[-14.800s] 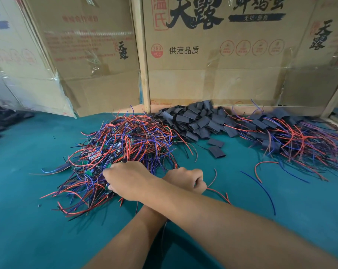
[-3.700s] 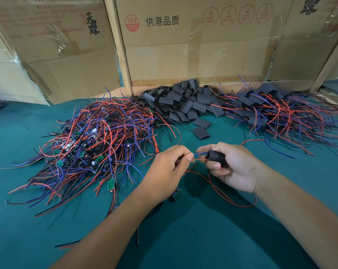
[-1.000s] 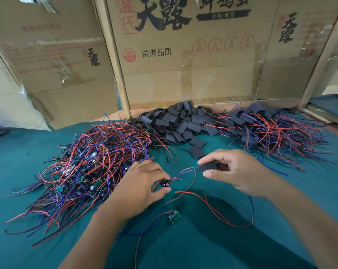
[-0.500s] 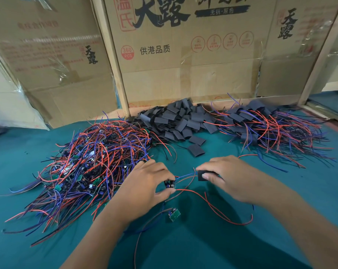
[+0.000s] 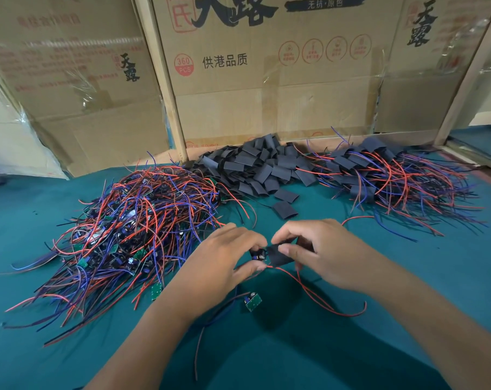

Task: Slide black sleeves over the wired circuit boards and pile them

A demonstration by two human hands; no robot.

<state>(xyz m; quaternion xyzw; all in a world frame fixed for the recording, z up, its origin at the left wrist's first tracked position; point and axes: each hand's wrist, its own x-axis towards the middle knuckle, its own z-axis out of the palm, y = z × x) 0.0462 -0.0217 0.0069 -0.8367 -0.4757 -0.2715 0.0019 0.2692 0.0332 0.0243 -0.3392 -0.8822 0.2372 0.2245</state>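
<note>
At bench centre, the left hand [image 5: 219,266] pinches a wired circuit board [image 5: 258,254] while the right hand [image 5: 320,249], at its 3 o'clock, grips a black sleeve [image 5: 278,256]; keeping the sleeve mouth open and wires straight should ease sliding.

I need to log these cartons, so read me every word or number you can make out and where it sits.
"供港品质": middle cardboard box.
"360 PCS": red round mark, same box.
"无抗·原色": dark banner at its top edge.
"天露": left cardboard box and right cardboard box.
Faded red print and round icons: unreadable.
</note>
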